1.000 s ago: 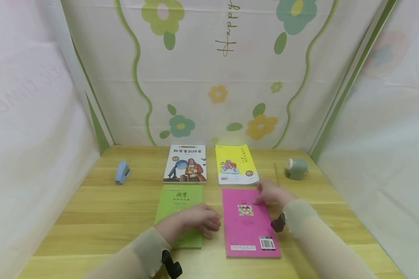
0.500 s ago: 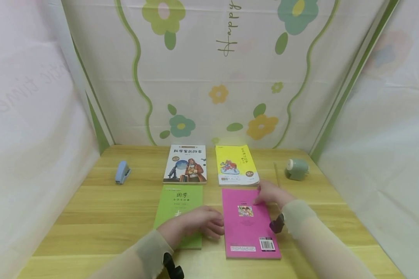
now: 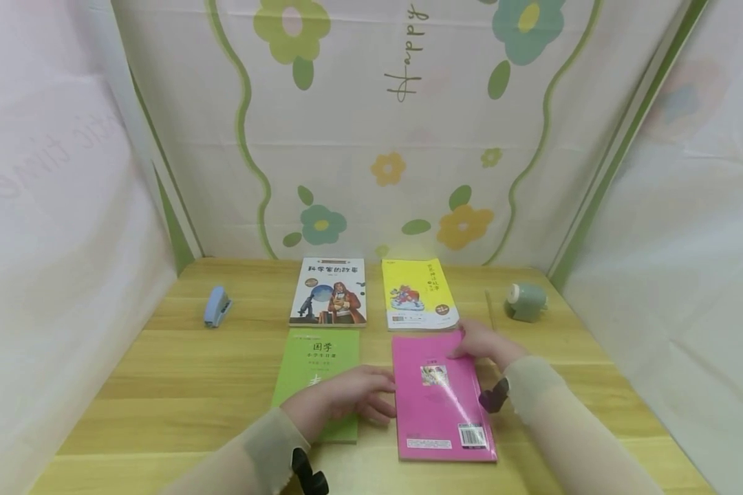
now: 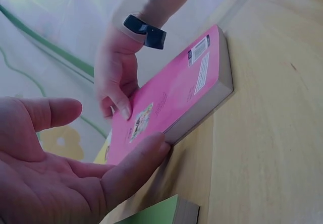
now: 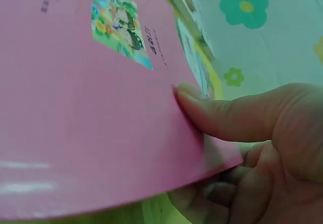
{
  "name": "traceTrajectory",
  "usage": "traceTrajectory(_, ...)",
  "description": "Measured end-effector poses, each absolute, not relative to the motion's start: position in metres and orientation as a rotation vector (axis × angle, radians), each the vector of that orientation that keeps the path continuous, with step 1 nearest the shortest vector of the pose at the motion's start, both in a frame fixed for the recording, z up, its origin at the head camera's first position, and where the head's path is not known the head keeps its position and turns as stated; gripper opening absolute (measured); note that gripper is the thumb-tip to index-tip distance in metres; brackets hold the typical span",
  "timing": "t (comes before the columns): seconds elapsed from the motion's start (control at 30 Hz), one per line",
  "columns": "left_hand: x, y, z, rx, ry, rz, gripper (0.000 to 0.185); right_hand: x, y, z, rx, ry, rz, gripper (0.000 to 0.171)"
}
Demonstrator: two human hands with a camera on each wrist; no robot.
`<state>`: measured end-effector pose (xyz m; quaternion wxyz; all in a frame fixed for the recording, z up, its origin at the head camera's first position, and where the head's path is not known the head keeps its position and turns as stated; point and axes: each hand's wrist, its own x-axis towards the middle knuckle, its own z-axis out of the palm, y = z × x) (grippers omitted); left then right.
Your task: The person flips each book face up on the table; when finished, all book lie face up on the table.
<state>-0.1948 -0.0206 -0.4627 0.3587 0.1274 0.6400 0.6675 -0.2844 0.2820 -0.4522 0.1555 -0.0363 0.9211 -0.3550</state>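
A pink book point(image 3: 436, 405) lies back cover up at the front right of the wooden table, its far right corner slightly raised. My right hand point(image 3: 486, 344) pinches that corner, thumb on the cover and fingers curled beneath it, as the right wrist view shows. My left hand point(image 3: 353, 395) reaches over a green book point(image 3: 312, 357), fingers loosely extended. In the left wrist view, one fingertip point(image 4: 160, 148) is at the pink book's left edge; thumb and fingers are spread apart. Part of the green book's cover is hidden under my left hand and forearm.
Behind lie a white book point(image 3: 328, 292) with a cartoon figure and a yellow book point(image 3: 417, 292). A blue stapler point(image 3: 217, 306) stands far left. A green-grey object point(image 3: 528, 301), perhaps a pencil sharpener, stands far right beside a thin pencil-like stick point(image 3: 490, 309). Printed curtains surround the table.
My left hand has shifted slightly right to the pink book's edge. The pink book's far right corner has lifted a little in my right hand, and glare now crosses its cover.
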Motion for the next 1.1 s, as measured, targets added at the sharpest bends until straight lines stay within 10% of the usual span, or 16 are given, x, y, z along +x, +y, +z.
traceTrajectory(0.33,-0.200,-0.015,-0.463,0.269,1.708,1.819,0.065,-0.276,0.275,-0.424,-0.202,2.352,-1.444,0.037)
traceTrajectory(1.1,-0.194,-0.022,-0.467,0.347,1.597,1.716,0.038,-0.281,0.285,-0.409,-0.167,2.455,-1.601,0.039)
